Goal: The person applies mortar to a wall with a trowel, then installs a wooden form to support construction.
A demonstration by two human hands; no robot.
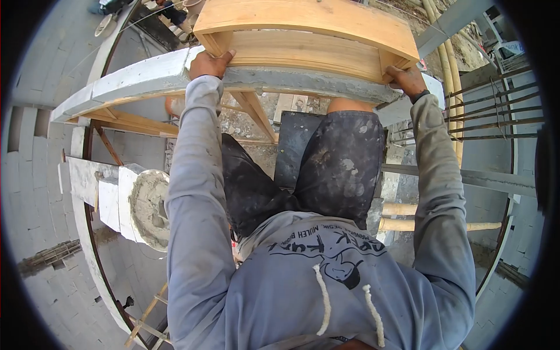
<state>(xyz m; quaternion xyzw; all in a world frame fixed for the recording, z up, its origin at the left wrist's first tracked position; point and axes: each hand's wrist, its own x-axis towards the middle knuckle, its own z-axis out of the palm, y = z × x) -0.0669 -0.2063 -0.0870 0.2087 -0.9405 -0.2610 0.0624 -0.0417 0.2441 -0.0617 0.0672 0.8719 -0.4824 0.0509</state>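
Note:
A pale wooden frame (309, 49), shaped like a long open box, rests along the top of a narrow course of light blocks. Grey mortar (303, 80) is spread on the blocks below its near edge. My left hand (210, 64) is closed on the frame's lower left corner, its thumb pointing along the wood. At the opposite end, my right hand (407, 80) grips the lower right corner. Both hands are close to the block top, and the far fingers are partly hidden behind the wood.
A round tub of wet mortar (150, 210) stands on white blocks (116, 198) at my left. Rusty rebar (496, 111) and bamboo poles (455, 105) are at the right. Below are a dark board (291, 140) and rubble. Part of another person (175, 13) shows at the upper left.

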